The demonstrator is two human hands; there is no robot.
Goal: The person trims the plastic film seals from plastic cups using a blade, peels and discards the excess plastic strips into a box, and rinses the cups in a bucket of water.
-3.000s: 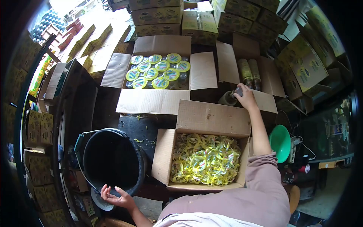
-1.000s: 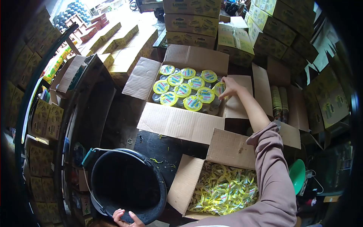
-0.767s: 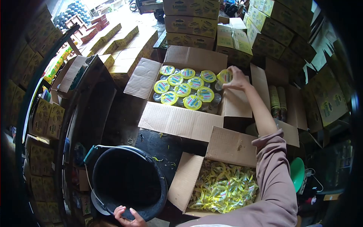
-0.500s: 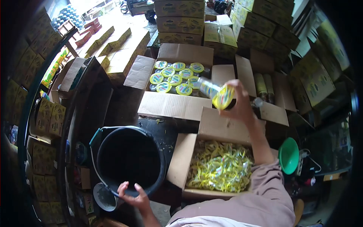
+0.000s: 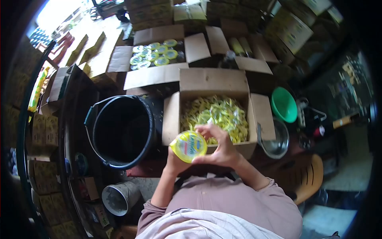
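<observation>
Both my hands hold a clear container with a round, yellow printed top (image 5: 190, 147) in front of my chest, that top facing up toward me. My left hand (image 5: 175, 161) is closed around its lower left side, with the fingers mostly hidden under it. The fingers and thumb of my right hand (image 5: 221, 149) curve around its right edge. Just beyond my hands stands an open cardboard box (image 5: 215, 79) filled with a heap of yellow and clear printed strips (image 5: 217, 113).
Left of the box stands a large black bucket (image 5: 149, 131); a grey pail (image 5: 115, 199) is lower down. Farther back, an open carton (image 5: 155, 75) holds several yellow-topped containers (image 5: 161, 49). To the right are a green bowl (image 5: 284, 105), a metal bowl (image 5: 276, 143) and a chair (image 5: 306, 179).
My right hand has brought the container back from beside the far carton to my chest. My left hand has left the bucket's rim and taken hold of it too. The view has tilted down.
</observation>
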